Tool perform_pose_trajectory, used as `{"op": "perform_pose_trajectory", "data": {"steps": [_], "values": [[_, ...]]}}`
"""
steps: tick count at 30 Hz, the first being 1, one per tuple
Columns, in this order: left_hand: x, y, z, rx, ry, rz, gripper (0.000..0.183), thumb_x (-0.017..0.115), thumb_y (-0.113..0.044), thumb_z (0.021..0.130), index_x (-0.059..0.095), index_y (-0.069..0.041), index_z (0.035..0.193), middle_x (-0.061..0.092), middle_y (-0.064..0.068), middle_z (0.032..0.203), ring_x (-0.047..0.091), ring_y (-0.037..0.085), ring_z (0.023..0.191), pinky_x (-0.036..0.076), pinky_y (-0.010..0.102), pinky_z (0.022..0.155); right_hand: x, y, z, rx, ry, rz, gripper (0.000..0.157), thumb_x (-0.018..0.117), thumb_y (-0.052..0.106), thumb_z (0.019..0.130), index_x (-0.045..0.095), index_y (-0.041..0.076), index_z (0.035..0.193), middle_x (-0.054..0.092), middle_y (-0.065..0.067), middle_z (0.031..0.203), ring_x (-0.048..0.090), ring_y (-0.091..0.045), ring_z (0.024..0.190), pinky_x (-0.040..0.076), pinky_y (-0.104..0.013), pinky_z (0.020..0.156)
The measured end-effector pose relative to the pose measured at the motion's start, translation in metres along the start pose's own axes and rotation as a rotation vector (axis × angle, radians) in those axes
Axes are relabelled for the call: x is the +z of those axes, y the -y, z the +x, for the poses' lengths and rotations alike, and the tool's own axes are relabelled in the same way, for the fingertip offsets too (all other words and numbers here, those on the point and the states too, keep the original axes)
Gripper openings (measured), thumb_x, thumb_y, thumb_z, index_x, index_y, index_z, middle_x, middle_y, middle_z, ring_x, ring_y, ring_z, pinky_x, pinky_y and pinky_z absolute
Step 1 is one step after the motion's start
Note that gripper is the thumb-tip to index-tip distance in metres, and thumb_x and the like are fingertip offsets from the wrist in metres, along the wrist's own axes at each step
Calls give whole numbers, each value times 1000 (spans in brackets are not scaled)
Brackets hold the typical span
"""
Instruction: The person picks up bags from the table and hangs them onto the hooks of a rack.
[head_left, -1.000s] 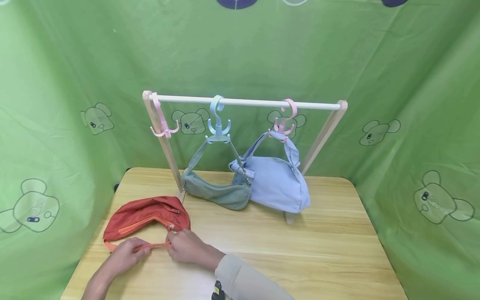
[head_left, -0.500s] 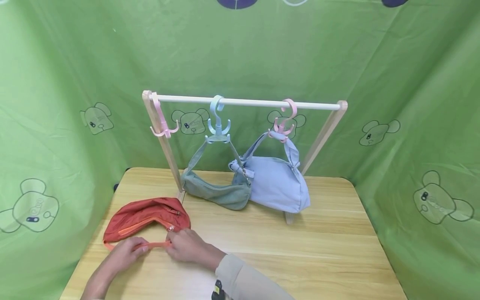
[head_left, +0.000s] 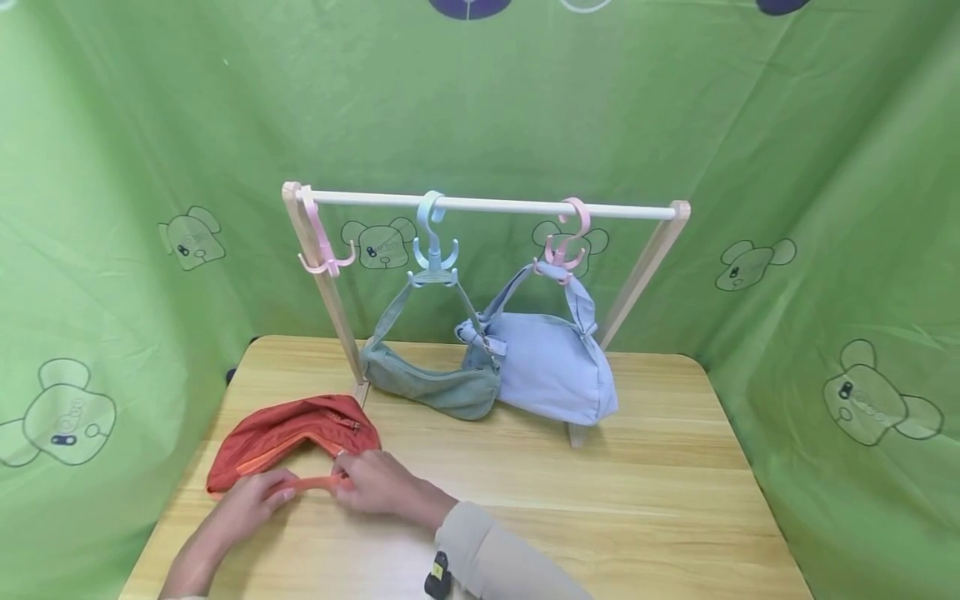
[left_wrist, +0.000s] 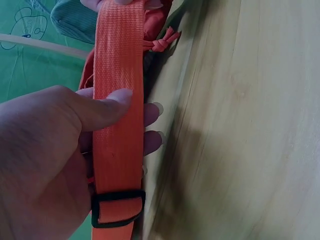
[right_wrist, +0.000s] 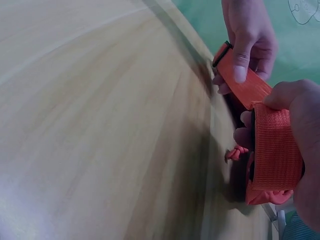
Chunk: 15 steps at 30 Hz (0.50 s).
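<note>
A red fabric bag (head_left: 255, 432) with a zipped pocket lies at the left of the table, its orange webbing strap (head_left: 311, 483) toward the person. My left hand (head_left: 251, 504) holds the strap, thumb on top and fingers beneath; beside it a black slider buckle (left_wrist: 95, 212) sits on the webbing. My right hand (head_left: 381, 483) grips the strap close to the bag's right end and covers part of it. In the right wrist view, a wide fold of webbing (right_wrist: 276, 145) stands out between thumb and fingers, and a knotted red cord (right_wrist: 236, 153) hangs near the bag.
Behind the bag, a rack with a white rail (head_left: 495, 204) carries a green bag (head_left: 442, 392) on a blue hook (head_left: 433, 258) and a light blue bag (head_left: 555, 367) on a pink hook (head_left: 566, 250). Another pink hook (head_left: 327, 254) hangs bare at the left post. Green curtains surround the table (head_left: 637, 517).
My right hand has shifted slightly forward with the strap, covering the zip pull by the bag's right end. The left hand has moved slightly forward too, still holding the strap.
</note>
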<state>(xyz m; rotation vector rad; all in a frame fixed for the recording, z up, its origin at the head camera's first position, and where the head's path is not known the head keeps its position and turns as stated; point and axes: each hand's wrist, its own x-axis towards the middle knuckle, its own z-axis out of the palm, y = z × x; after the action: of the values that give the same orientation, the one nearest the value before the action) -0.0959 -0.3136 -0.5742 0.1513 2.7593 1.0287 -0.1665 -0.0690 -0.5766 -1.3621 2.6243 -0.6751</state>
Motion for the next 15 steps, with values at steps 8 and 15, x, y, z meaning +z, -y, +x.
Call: {"op": "perform_pose_trajectory", "data": {"steps": [8,15], "values": [[-8,-3,-3,56,-112,78,10,72,-5,93,76,-13,100,64,-6,76,45,-3,67,43,20,62,-16,0,0,-20,-43,-5,14,65,29,99,70,18,105,44,18,61,29,6,45,26,-10,40],[-11,-6,-1,50,-139,101,13,72,-5,94,76,-10,104,60,-5,71,42,-3,63,42,20,59,-22,0,1,-14,-56,2,15,65,29,100,70,16,106,47,17,63,32,6,47,28,-9,41]]}}
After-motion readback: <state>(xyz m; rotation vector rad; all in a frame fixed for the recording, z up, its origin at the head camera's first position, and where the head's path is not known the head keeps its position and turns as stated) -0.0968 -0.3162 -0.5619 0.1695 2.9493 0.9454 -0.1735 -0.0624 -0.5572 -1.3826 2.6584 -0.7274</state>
